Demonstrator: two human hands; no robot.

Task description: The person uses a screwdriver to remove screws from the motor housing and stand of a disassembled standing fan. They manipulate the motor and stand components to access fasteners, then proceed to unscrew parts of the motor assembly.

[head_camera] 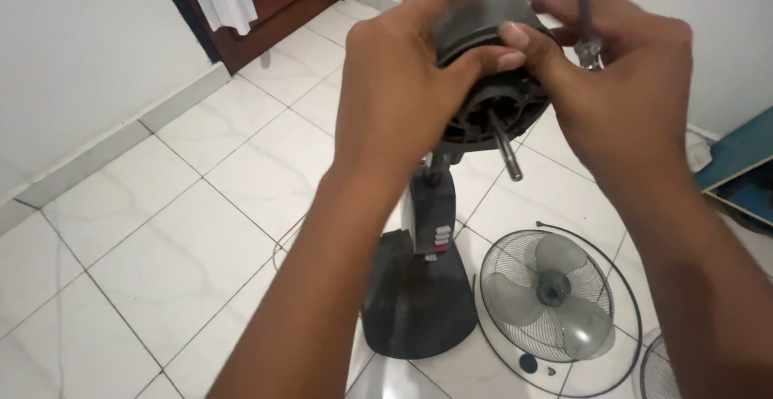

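We have the fan motor point(483, 69) raised on its stand, front face and bare shaft point(505, 148) turned toward us so we can get at it. Our left hand point(403, 85) is closed around the motor's left side, thumb across the front to steady it. Our right hand point(620, 85) grips the right edge while pinching a screwdriver point(585, 20) upright, out of the way. Below, near right on the tiled floor point(161, 230), lie the blade point(555, 294) and wire guard point(515, 262), beside the dark base point(415, 302).
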